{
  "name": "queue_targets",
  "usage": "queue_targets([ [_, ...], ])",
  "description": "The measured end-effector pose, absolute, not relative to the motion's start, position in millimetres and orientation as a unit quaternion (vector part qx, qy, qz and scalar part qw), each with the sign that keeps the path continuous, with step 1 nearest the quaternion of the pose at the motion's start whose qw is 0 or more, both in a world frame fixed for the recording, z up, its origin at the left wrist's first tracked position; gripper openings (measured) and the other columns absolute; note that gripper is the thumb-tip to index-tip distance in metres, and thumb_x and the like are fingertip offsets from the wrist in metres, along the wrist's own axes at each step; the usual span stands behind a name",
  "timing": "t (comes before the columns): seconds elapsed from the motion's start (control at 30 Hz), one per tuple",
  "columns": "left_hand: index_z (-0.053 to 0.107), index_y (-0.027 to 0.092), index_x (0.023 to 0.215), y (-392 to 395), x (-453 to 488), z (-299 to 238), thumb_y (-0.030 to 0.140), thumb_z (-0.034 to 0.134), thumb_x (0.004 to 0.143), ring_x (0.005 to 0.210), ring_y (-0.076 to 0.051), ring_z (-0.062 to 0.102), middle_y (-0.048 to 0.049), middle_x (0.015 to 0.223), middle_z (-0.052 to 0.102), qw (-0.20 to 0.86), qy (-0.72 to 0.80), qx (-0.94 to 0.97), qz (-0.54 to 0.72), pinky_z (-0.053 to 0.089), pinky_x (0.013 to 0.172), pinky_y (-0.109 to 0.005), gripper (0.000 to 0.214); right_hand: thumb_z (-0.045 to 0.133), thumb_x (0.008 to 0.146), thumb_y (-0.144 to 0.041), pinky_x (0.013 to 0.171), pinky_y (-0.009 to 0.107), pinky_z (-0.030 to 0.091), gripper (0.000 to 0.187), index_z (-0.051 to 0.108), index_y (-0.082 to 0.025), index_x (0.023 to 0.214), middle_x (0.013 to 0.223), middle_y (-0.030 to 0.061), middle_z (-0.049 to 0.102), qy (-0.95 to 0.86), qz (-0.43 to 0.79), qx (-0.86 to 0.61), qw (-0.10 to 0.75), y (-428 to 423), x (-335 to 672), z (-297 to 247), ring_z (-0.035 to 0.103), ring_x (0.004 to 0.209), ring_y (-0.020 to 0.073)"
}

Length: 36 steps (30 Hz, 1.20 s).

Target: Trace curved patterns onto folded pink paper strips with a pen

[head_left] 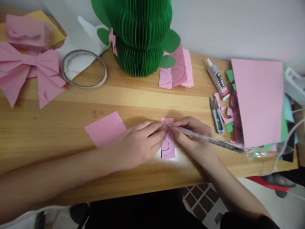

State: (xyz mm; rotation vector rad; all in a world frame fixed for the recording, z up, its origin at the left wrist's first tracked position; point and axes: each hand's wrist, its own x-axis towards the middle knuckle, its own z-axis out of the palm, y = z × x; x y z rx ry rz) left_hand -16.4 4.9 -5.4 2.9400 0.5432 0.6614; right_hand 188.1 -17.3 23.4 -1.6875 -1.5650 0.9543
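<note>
**Desk editor:** What did the frame show at the centre of the counter [71,105]?

**Photographer:** A small pink strip [168,144] lay flat near the front edge, with curved outlines already pencilled on it. The left hand [135,146] pinned it from nine o'clock, fingers [156,133] pressed together and flat on the paper's upper left corner. The right hand [193,136] came in from three o'clock, its fingers pinching a clear pen [207,139] whose tip met the strip near the top.

**Desk editor:** How would the tracing have gone well from there?

**Photographer:** By my reading, the holding hand needed to bear down close to the tip without covering the line — the strip was small and light, so it could have skidded or buckled. Slow curves with a light tip seemed the safest course, matching the shapes on the finished slips [177,71] at twelve o'clock.

**Desk editor:** And the surroundings?

**Photographer:** A green honeycomb paper cactus [138,38] stood at twelve o'clock, a tape roll [84,68] and pink paper bow [28,73] at ten. A blank pink slip [105,128] lay just left of the holding hand. At two to three o'clock — snips [216,116], a glue tube [218,79], a large pink sheet [259,101] and paper scraps [230,119].
</note>
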Motion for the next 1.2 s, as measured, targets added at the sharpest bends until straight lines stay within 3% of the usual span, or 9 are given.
queue_targets([
  [0.37,0.067,0.003,0.118,4.7,-17.2,-5.4,0.007,0.037,0.100,0.116,-0.028,0.065,-0.0113,0.120,0.073,0.040,0.174,0.962,0.209,0.054,0.096,-0.040,0.035,0.066,0.076,-0.023,0.045,0.022,0.046,0.007,0.069,-0.017,0.075,0.060,-0.0002,0.069,-0.592,0.360,-0.648,0.316,-20.3,189.9,25.6,0.058,0.048,0.0100],
  [0.67,0.069,0.008,0.111,6.7,-15.9,-2.4,0.007,0.037,0.100,0.113,-0.024,0.066,-0.0070,0.117,0.074,0.004,0.166,0.966,0.200,0.056,0.092,-0.034,0.033,0.066,0.078,-0.023,0.045,0.021,0.046,0.007,0.069,-0.016,0.077,0.059,-0.0009,0.068,-0.591,0.367,-0.642,0.322,-22.3,191.6,23.8,0.057,0.048,0.0097],
  [1.2,0.068,0.006,0.108,9.0,-16.2,0.3,0.007,0.037,0.100,0.106,-0.025,0.067,-0.0081,0.113,0.073,0.028,0.153,0.969,0.194,0.056,0.087,-0.036,0.031,0.063,0.076,-0.018,0.044,0.020,0.043,0.004,0.066,-0.017,0.073,0.055,-0.0029,0.064,-0.602,0.359,-0.634,0.327,-21.5,191.5,24.5,0.054,0.046,0.0080],
])
